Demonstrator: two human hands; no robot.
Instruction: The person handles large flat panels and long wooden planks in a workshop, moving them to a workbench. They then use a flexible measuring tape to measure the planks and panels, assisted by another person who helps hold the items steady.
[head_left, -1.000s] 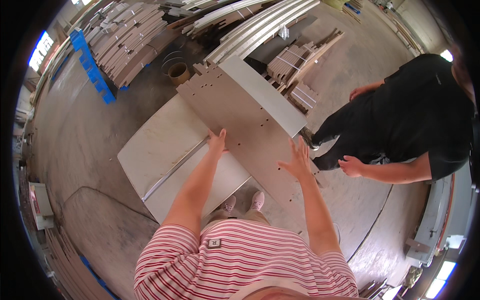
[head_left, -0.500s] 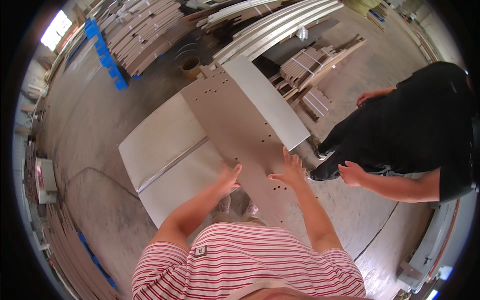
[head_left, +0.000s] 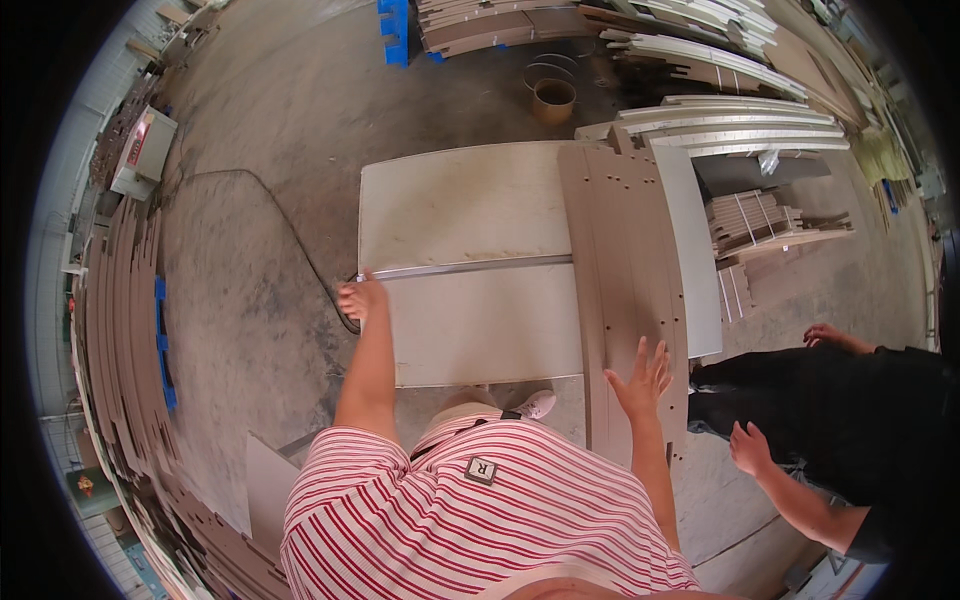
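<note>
A long brown panel [head_left: 625,260] with several drilled holes lies across a pale work table [head_left: 470,325], near its right side. My right hand [head_left: 642,383] is over the near part of this panel, fingers spread and holding nothing. At the table's left edge, my left hand [head_left: 362,298] is beside the end of a metal strip [head_left: 470,266] that runs across the tabletop. Its fingers are bent and close together; what they hold, if anything, is hidden.
A co-worker in black [head_left: 820,410] stands at the right, close to the panel. A dark cable [head_left: 285,225] crosses the floor on the left. Brown boards [head_left: 120,320] are stacked far left, white strips [head_left: 740,125] behind the table. A round bin [head_left: 553,100] stands beyond it.
My left hand has left the panel and reached out to the table's left edge. My right hand stays by the panel. The view has turned left.
</note>
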